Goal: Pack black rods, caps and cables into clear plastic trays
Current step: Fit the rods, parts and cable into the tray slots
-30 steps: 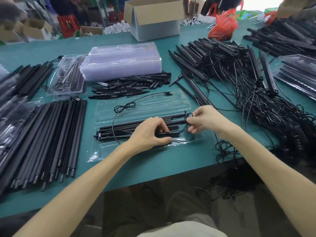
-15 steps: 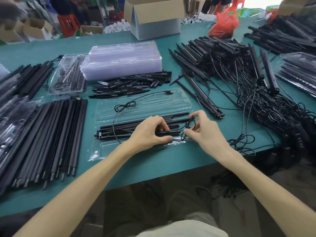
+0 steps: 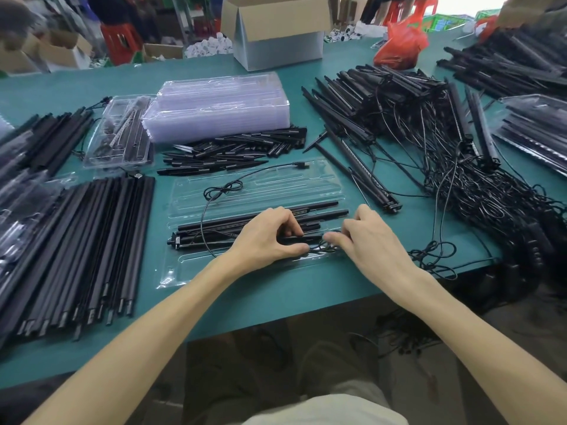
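Left hand (image 3: 270, 237) around rods (image 3: 214, 223) in tray (image 3: 260, 191)

A teal-topped table (image 3: 76, 84) spans the view. At its far edge stands an open cardboard box (image 3: 276, 35); beyond it are red plastic stools (image 3: 119, 41) and more cartons (image 3: 59, 53). Bright daylight (image 3: 460, 4) shows at the upper right; the floor (image 3: 521, 332) below is dark grey

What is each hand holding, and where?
Left hand grips a long black rod near its right end, in the clear plastic tray; right hand pinches the coiled thin black cable beside it.
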Demonstrator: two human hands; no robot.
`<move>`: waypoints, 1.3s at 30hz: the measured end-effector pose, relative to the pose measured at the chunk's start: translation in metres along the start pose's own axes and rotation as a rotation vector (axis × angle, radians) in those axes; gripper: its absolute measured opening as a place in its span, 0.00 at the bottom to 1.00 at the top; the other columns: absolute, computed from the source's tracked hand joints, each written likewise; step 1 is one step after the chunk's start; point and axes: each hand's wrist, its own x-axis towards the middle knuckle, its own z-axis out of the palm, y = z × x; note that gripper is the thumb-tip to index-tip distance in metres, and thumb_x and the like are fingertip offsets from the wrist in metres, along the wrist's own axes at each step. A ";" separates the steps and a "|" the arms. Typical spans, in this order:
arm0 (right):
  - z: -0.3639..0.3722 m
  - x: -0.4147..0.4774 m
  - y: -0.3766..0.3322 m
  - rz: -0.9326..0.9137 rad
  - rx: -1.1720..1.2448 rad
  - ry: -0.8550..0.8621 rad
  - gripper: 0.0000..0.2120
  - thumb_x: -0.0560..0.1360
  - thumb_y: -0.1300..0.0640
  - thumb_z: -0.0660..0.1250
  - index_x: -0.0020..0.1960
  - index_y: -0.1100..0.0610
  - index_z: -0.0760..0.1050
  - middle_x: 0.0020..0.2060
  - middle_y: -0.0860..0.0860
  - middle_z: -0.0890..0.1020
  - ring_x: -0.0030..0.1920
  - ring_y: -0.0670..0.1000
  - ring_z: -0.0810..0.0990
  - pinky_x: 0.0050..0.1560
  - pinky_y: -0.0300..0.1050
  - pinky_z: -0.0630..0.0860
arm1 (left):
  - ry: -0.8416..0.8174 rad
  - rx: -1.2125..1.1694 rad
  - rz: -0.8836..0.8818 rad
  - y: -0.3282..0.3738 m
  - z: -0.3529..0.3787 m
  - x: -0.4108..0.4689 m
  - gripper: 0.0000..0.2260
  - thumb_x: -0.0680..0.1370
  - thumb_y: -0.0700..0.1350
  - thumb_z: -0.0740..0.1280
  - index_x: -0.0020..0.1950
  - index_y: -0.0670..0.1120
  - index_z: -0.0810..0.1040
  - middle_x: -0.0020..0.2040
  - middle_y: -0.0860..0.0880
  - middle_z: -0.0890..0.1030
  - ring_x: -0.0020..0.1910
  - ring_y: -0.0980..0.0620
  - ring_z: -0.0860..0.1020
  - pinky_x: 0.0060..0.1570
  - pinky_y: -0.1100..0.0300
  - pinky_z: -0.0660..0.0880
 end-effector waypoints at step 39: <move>0.026 -0.022 0.027 -0.356 0.001 0.094 0.16 0.81 0.54 0.65 0.68 0.56 0.78 0.51 0.50 0.73 0.54 0.53 0.70 0.56 0.51 0.67 | 0.068 0.145 0.101 0.003 0.009 0.002 0.14 0.75 0.62 0.71 0.51 0.54 0.73 0.43 0.58 0.73 0.44 0.58 0.71 0.44 0.62 0.68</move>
